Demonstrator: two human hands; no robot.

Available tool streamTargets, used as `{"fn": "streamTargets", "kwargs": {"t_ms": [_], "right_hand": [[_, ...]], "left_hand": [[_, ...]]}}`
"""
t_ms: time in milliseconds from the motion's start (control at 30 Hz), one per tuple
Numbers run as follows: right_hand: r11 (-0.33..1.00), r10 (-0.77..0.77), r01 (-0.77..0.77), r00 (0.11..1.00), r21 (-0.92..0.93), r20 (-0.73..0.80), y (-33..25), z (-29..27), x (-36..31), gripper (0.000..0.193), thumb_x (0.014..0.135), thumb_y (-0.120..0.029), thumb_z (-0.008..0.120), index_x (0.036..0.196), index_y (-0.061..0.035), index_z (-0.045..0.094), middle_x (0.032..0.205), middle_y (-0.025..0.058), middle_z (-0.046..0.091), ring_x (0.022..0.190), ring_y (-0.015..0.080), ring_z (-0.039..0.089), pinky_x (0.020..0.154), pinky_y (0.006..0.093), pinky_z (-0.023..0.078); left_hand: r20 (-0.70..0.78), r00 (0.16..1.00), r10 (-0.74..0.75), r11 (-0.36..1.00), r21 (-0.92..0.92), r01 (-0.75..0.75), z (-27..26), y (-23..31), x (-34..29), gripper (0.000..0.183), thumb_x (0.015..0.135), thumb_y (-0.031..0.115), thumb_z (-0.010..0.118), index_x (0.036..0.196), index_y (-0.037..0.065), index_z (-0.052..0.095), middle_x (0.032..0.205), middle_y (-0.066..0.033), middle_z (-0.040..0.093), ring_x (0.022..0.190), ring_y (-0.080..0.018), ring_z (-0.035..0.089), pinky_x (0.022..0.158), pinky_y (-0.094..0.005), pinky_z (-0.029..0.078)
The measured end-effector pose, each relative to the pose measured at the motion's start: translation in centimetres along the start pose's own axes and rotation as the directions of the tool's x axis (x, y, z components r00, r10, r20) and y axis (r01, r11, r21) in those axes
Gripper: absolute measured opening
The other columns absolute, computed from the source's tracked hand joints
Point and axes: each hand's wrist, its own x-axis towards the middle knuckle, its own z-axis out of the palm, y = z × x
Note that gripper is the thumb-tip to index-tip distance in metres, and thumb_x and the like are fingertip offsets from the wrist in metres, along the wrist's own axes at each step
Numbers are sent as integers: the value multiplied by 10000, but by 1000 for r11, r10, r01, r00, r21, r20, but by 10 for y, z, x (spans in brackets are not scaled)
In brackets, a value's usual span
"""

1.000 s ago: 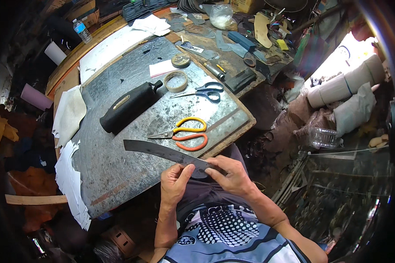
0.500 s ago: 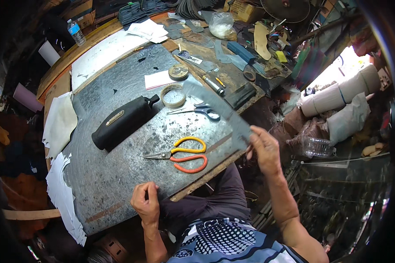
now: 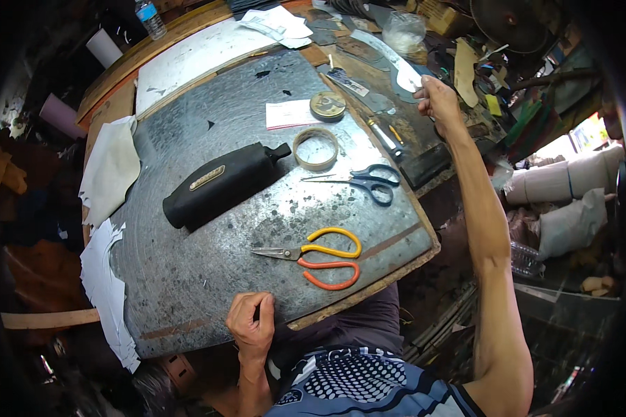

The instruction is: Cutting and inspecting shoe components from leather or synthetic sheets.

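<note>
At the far right of the work table, my right hand (image 3: 438,103) is closed on one end of a long curved strip (image 3: 389,55). The strip looks pale and glossy under the light, and its material is hard to tell. Curled into a loose fist, my left hand (image 3: 252,321) rests at the near edge of the metal-topped table (image 3: 167,278), with nothing visible in it. Nearest to it lie scissors with one yellow and one orange handle (image 3: 302,254). Farther up are dark-blue-handled scissors (image 3: 372,182), a tape roll (image 3: 316,149) and a black zipped pouch (image 3: 222,184).
A round tin (image 3: 327,105) sits beside a white paper slip (image 3: 290,115). Pale sheets (image 3: 108,292) hang over the left edge. Cut pieces, a plastic bag (image 3: 405,35) and a marker (image 3: 384,137) crowd the right-hand surface. A water bottle (image 3: 150,19) stands at the back left.
My right hand has moved away and up, carrying the strip from over the table's right edge to the far right surface. The view has shifted; my left hand remains at the near edge.
</note>
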Motion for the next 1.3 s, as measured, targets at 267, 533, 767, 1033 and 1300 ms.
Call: {"fn": "streamTargets", "kwargs": {"t_ms": [267, 533, 767, 1033, 1300], "right_hand": [[762, -387, 409, 909, -502, 155, 16, 47, -23, 255, 891, -219, 550, 1009, -28, 671, 713, 78, 631, 624, 162, 596, 590, 292, 469], [417, -510, 688, 718, -594, 474, -14, 132, -68, 170, 805, -209, 662, 873, -55, 685, 879, 137, 659, 840, 298, 635, 745, 399, 493], [36, -289, 766, 623, -642, 727, -12, 225, -57, 276, 779, -307, 689, 916, -68, 694, 976, 120, 640, 977, 315, 592, 825, 477, 439], [-120, -361, 788, 532, -604, 766, 4, 234, -48, 190, 790, -232, 631, 879, -70, 674, 943, 112, 635, 947, 290, 600, 798, 450, 422], [-28, -314, 774, 594, -633, 740, 1, 240, -49, 343, 797, -130, 541, 1135, -104, 591, 1029, 144, 614, 972, 323, 596, 836, 485, 413]], "left_hand": [[2, 1000, 5, 999, -40, -5, -3, 2, 2, 54, 771, 2, 674, 801, 18, 633, 732, -95, 638, 676, -253, 605, 619, -328, 476], [-30, 997, 75, 995, -62, -77, -5, 0, 2, 63, 768, 7, 685, 803, 22, 635, 736, -95, 638, 675, -255, 598, 614, -338, 468], [-60, 989, 133, 989, -62, -137, -7, -4, -1, 44, 778, 9, 675, 789, 15, 632, 723, -99, 631, 655, -243, 595, 590, -324, 464], [-44, 991, 125, 985, -114, -129, -9, -6, -2, 47, 780, 23, 679, 803, 17, 638, 722, -93, 627, 656, -236, 589, 591, -329, 464], [-38, 991, 126, 982, -138, -130, -11, -6, -1, 57, 779, 26, 682, 818, 11, 644, 726, -98, 631, 661, -238, 591, 593, -324, 467]]}}
